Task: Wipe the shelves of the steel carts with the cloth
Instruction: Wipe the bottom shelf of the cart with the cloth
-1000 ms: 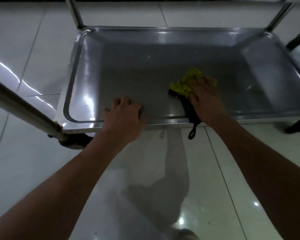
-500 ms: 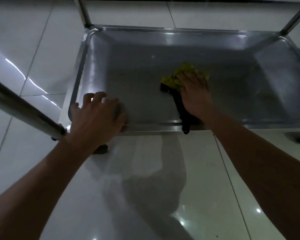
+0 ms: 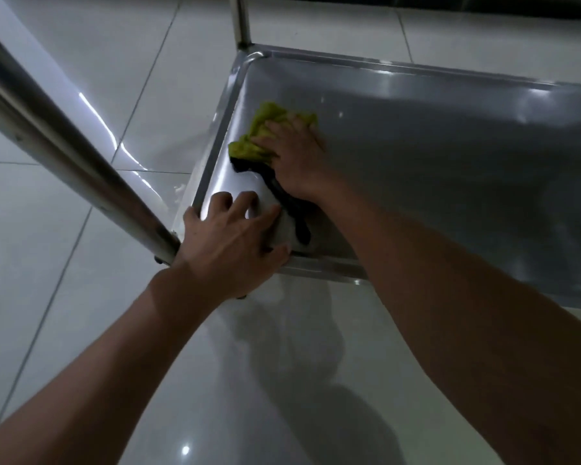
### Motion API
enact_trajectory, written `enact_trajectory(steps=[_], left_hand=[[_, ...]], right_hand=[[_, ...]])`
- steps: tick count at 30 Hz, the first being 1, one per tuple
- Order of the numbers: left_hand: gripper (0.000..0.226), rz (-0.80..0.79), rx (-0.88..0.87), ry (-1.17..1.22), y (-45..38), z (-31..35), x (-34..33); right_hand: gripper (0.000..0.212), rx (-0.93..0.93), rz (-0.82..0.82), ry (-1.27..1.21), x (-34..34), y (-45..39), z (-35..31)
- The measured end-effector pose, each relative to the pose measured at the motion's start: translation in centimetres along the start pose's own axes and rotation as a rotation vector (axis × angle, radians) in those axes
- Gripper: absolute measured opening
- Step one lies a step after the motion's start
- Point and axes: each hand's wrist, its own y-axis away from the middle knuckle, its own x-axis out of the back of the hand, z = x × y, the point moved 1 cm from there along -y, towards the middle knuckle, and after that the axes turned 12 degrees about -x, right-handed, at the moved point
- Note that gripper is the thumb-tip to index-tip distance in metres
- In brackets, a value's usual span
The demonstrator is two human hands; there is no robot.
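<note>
Pressing flat on the cloth, the right hand lies palm-down with fingers straight, pinning the yellow-green fabric to the floor of the shelf. I read the cloth as sitting in the left part of the shelf, just beside the raised left rim; its yellow folds show past the fingertips, toward the far left corner. A black part of the cloth trails from under the wrist toward the near rim, ending just short of it.

The left hand rests on the near left corner of the shelf, fingers spread and slightly bent over the rim, tips on the steel inside. I take it as bracing rather than gripping, though the thumb side is hidden and I cannot be sure. The two hands are close, with the black strip between them.

A post runs diagonally from the upper left down to that same corner, touching the frame beside the left wrist. A second post rises from the far left corner. To the right of the cloth the shelf floor extends bare to the frame's edge. Pale glossy floor tiles surround the cart on the left and near sides.
</note>
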Motion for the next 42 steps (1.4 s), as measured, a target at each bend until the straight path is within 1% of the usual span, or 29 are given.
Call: enact_trajectory(steps=[3,6,8,10,14,16,18,19,21,23,25,26,28,30,32,36,39,42], left_hand=[[0.069,0.001,-0.006,-0.009,0.3,-0.7,-0.4],[0.070,-0.009,-0.006,-0.021,0.4,-1.5,-0.5],[0.072,-0.021,-0.008,-0.014,0.3,-1.7,-0.6],[0.073,-0.029,0.003,-0.007,0.3,-1.5,-0.7],[0.074,-0.049,0.013,0.042,0.4,-1.1,-0.5],[0.072,-0.089,0.022,0.067,0.3,-0.9,-0.1],[0.064,-0.117,0.022,0.062,0.3,0.1,0.3],[0.057,-0.103,0.008,0.064,0.2,1.2,0.5],[0.043,-0.024,-0.064,0.097,0.1,4.6,1.1],[0.035,0.020,-0.184,0.135,-0.1,9.3,1.3],[0.037,0.008,-0.290,0.145,-0.2,13.9,1.0],[0.039,-0.003,-0.308,0.141,-0.2,15.5,0.7],[0.044,-0.018,-0.283,0.128,0.0,17.1,0.2],[0.052,-0.032,-0.254,0.100,0.4,17.3,-0.1],[0.059,-0.036,-0.262,0.053,0.7,17.2,-0.4],[0.059,-0.030,-0.239,0.069,0.6,17.2,-0.3],[0.060,-0.024,-0.226,0.058,0.8,17.5,-0.5],[0.064,-0.031,-0.223,0.088,1.0,17.3,-0.4]], right_hand=[[0.054,0.140,-0.061,0.080,-0.2,-2.1,-3.4],[0.049,0.159,-0.052,0.081,-0.1,-2.1,-3.3],[0.046,0.130,-0.007,0.042,0.3,-1.1,-1.5],[0.046,0.073,0.042,-0.002,0.9,0.3,1.8],[0.043,-0.148,0.111,0.034,2.1,4.3,9.9],[0.043,-0.206,0.121,0.038,2.8,6.7,12.6],[0.044,-0.218,0.119,0.037,3.6,9.3,14.3],[0.044,-0.215,0.120,0.036,4.0,10.5,15.0],[0.043,-0.214,0.119,0.027,4.7,13.1,15.8],[0.044,-0.234,0.106,0.014,5.3,15.6,16.2],[0.044,-0.253,0.108,0.024,5.6,17.9,16.5],[0.043,-0.254,0.108,0.033,5.6,19.0,16.5],[0.044,-0.275,0.103,0.027,5.6,20.9,16.7],[0.045,-0.319,0.091,0.038,5.2,22.7,16.9],[0.044,-0.328,0.095,0.070,5.0,24.4,16.8],[0.042,-0.320,0.163,0.047,4.6,27.5,16.1],[0.044,-0.330,0.131,0.051,4.8,27.9,15.9],[0.047,-0.302,0.053,0.132,5.3,27.6,15.9]])
